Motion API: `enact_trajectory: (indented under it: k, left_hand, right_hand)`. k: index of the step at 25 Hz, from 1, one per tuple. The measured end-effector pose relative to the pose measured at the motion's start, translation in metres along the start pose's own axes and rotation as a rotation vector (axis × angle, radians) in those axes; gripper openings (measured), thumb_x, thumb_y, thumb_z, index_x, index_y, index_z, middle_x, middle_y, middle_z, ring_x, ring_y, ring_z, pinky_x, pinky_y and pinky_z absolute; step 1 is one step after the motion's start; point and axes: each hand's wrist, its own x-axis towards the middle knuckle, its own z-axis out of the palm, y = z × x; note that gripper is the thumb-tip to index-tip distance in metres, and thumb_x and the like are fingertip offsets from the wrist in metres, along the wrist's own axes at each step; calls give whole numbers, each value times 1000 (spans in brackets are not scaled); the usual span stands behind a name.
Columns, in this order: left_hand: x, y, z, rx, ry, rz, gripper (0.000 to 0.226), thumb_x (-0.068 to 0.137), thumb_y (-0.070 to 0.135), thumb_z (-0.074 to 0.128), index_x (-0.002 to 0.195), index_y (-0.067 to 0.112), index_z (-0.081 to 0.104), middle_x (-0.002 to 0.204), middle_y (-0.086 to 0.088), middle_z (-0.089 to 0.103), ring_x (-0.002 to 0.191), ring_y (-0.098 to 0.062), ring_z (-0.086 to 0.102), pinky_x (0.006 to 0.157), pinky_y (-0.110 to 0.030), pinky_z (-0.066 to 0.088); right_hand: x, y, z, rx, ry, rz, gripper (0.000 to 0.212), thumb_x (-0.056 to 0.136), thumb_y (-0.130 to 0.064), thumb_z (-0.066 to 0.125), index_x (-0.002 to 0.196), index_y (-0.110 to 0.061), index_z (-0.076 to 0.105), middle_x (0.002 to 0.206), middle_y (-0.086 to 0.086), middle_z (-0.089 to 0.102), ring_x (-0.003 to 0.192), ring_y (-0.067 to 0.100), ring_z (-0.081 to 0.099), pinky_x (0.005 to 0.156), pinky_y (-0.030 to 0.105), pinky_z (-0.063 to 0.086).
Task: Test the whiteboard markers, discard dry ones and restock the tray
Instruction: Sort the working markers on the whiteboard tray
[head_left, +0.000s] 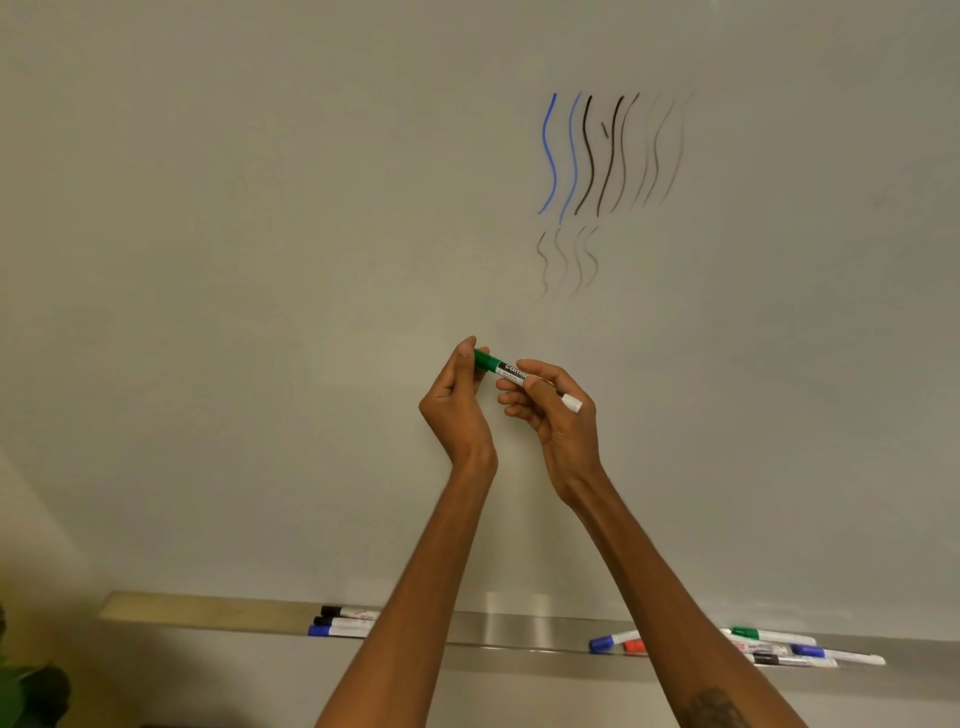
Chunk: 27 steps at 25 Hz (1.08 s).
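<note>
In front of us the whiteboard fills almost the whole view. Along its bottom edge runs the long metal tray, from the left side to the far right.

In the upper right part of the board we see a group of wavy test lines: two blue lines on the left, then two dark black lines, then several pale grey lines which are very weak. Just under this group stand four short grey lines, also very faint.

Both bare forearms rise from the near bottom edge to the middle of the board, and the hands meet there, close to the surface. The left hand pinches the green cap of a marker between the thumb and the fingertips. The right hand has its fingers curled around the barrel of the same marker.

In the tray, on the left, lie three markers side by side, two with black caps and one with a blue cap. On the right lies a loose group of markers with blue, red, green and black caps, some crossing over each other.

The green marker is held between the two hands, well above the tray, tilted down to the right. Its cap is on, and its white end sticks out past the right hand.
</note>
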Motion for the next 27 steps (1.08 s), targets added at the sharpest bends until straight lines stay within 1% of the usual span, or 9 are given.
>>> enact_trajectory:
  k: [3, 7, 11, 16, 18, 21, 24, 27]
  left_hand:
    - [0, 1, 1, 5, 7, 38, 20, 96, 25, 62, 106, 15, 76, 91, 6, 78, 98, -18, 73, 94, -35, 56]
    - [-6, -2, 7, 5, 27, 60, 17, 97, 24, 61, 107, 20, 74, 93, 4, 78, 95, -15, 73, 92, -30, 57]
    - [-10, -8, 9, 5, 27, 56, 17, 98, 23, 60, 107, 20, 74, 95, 2, 78, 94, -14, 74, 89, -28, 57]
    - [-7, -13, 7, 31, -8, 73, 20, 99, 24, 57, 110, 20, 73, 95, 4, 77, 97, -16, 73, 91, -30, 57]
    - [-3, -16, 0, 57, -15, 69, 23, 101, 26, 54, 112, 17, 73, 96, 0, 77, 98, -17, 72, 90, -30, 57]
    - [1, -23, -16, 67, 25, 39, 24, 101, 22, 53, 111, 12, 73, 97, -6, 76, 96, -21, 71, 86, -33, 58]
    - [3, -32, -43, 108, 66, 6, 21, 101, 21, 54, 107, 13, 73, 95, -7, 75, 91, -22, 70, 83, -35, 58]
    - [4, -44, -79, 180, 70, -14, 22, 101, 24, 54, 108, 12, 72, 95, -8, 75, 89, -20, 70, 81, -33, 58]
  right_hand:
    - [1, -3, -1, 9, 3, 10, 21, 99, -11, 55, 115, -2, 66, 104, 19, 74, 94, 36, 72, 83, 35, 60]
    - [4, -6, -3, 21, 8, 16, 19, 98, -10, 56, 112, -4, 68, 104, 20, 74, 95, 36, 72, 84, 36, 60]
    - [6, -5, -8, 11, -10, 31, 22, 98, -11, 56, 115, 1, 66, 104, 21, 73, 96, 37, 72, 85, 36, 60]
    - [4, -3, -10, 59, -44, 72, 24, 100, -11, 54, 118, -1, 65, 108, 21, 72, 99, 37, 71, 87, 37, 59]
    - [3, 2, -10, 63, -86, 117, 26, 100, -12, 54, 122, -2, 63, 111, 21, 72, 101, 37, 71, 89, 38, 59]
    - [-3, 18, -9, 90, -129, 233, 30, 100, -15, 53, 127, -4, 61, 117, 18, 70, 105, 35, 69, 91, 37, 58]
    - [-13, 41, -7, 167, -145, 360, 32, 102, -14, 49, 130, -1, 59, 121, 19, 69, 110, 36, 67, 93, 35, 57]
    - [-22, 65, -5, 204, -188, 450, 31, 102, -12, 49, 129, 1, 59, 122, 19, 68, 114, 34, 66, 97, 35, 55]
